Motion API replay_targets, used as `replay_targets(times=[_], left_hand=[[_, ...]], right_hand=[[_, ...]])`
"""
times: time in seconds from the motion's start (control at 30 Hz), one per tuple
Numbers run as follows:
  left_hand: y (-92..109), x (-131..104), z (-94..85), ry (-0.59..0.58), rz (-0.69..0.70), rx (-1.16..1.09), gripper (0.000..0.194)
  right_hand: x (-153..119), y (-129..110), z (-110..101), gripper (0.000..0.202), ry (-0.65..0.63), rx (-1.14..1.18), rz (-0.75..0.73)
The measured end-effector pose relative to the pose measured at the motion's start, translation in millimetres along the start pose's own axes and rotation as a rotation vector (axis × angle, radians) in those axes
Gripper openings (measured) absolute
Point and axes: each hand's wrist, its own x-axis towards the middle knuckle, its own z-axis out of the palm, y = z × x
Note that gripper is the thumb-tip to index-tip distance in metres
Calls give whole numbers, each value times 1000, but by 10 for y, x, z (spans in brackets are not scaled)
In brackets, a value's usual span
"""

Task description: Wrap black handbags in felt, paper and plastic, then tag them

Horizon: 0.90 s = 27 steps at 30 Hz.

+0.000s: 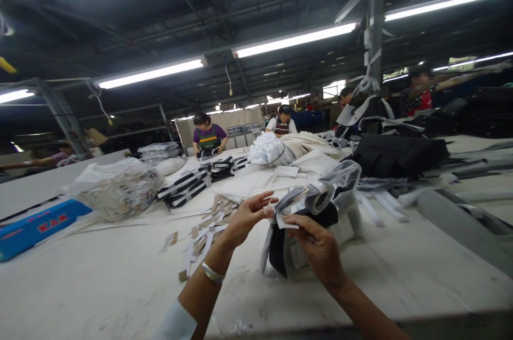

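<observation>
Ahead of me on the table stands a black bag (278, 250) partly wrapped in clear and white plastic. A grey strap coil (318, 201) lies on its top. My right hand (320, 249) pinches a small white tag (285, 222) against the bag's upper edge. Just left of it, my left hand (248, 217) has thumb and fingertips closed on a thin white string (269, 208) beside the tag. Whether the string runs through the tag I cannot tell.
Loose card tags (204, 236) are scattered left of the bag. Further left are a plastic sack (120, 190) and a blue box (42, 228). Black straps (186, 187), white bundled strips (268, 148) and a black bag pile (401, 155) lie beyond. Co-workers (209, 136) stand across the table.
</observation>
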Motion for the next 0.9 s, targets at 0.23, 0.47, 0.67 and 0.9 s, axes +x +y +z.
replay_targets(times=[0.23, 0.47, 0.67, 0.9], left_hand=[[43, -82, -30, 44, 59, 9, 61], [177, -127, 93, 41, 112, -12, 66], [320, -174, 224, 30, 159, 116, 70], [420, -216, 312, 134, 369, 637, 55]], right_hand=[[201, -58, 106, 25, 57, -241, -10], [461, -296, 126, 51, -92, -573, 37], [545, -363, 153, 61, -167, -802, -20], [569, -364, 128, 71, -182, -707, 38]])
